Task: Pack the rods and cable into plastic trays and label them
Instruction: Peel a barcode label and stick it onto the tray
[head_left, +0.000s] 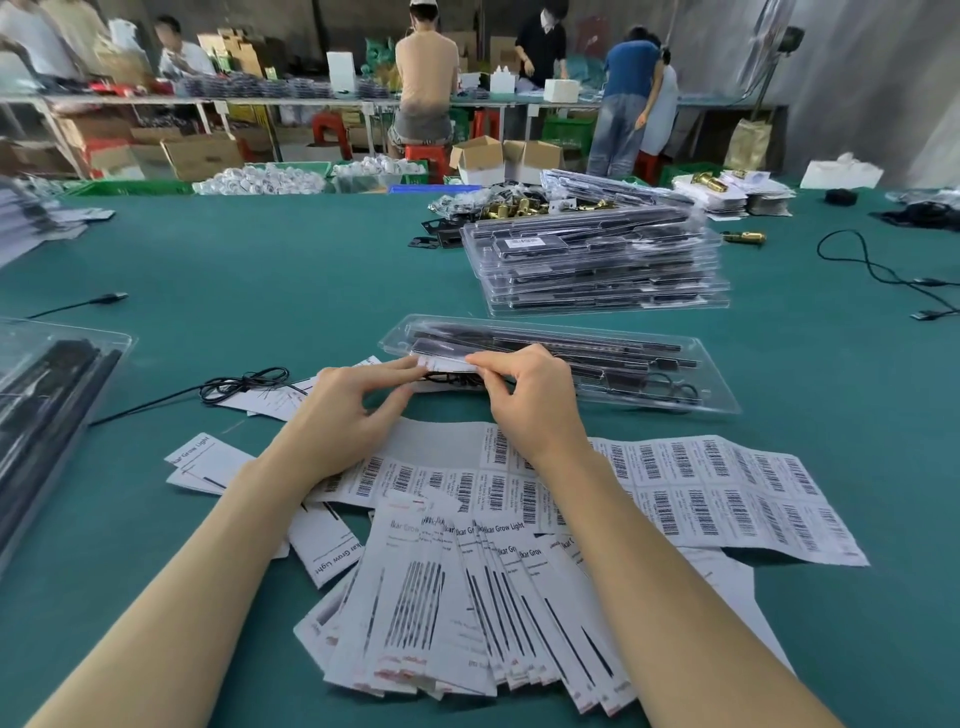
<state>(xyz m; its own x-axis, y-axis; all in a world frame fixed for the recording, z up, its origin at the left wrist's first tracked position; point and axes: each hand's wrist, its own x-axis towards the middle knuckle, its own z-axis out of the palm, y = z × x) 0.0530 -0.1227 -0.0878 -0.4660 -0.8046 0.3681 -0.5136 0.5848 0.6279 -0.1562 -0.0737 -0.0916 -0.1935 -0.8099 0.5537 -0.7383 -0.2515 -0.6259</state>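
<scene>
A clear plastic tray (696, 364) lies in front of me on the green table, holding black rods (571, 340) and a coiled black cable (670, 387). My left hand (353, 410) and my right hand (530, 395) both pinch a small white label (447, 364) at the tray's near left corner. Under my wrists lies a sheet of barcode labels (701, 493). A fan of white printed cards (467, 597) lies nearest to me.
A stack of packed trays (597, 265) stands behind the open one. Another tray with rods (47, 395) sits at the left edge. A loose black cable (244, 384) lies left of my hands, more cables (883, 270) at right. People work at tables in the background.
</scene>
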